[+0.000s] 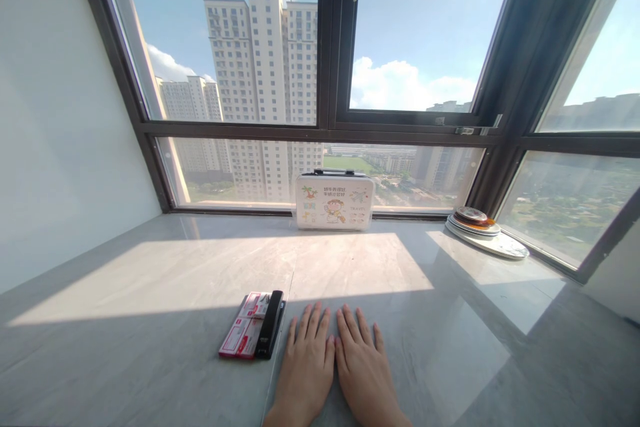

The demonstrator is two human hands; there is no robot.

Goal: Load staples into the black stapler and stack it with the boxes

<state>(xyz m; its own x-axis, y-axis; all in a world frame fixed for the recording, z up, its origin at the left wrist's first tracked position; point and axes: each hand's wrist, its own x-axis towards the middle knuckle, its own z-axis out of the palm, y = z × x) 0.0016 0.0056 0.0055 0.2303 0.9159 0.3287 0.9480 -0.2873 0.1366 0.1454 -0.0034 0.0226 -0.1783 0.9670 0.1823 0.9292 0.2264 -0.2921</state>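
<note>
My left hand [309, 363] and my right hand [363, 360] lie flat, palms down, side by side on the grey marbled sill [165, 380]. Fingers on both are stretched out toward the window, and neither hand holds anything. Just left of my left hand, a black stapler [269, 325] lies lengthwise, pointing away from me. Against its left side are two small red and white boxes [241, 338], one behind the other, which look like staple boxes. A gap separates the stapler from my left fingers.
A white case [335, 202] with cartoon prints and a black handle stands upright against the window at the back. Several stacked plates or discs [487, 237] sit in the right back corner. Dark window frames [240, 131] bound the sill; a white wall [65, 147] rises at left.
</note>
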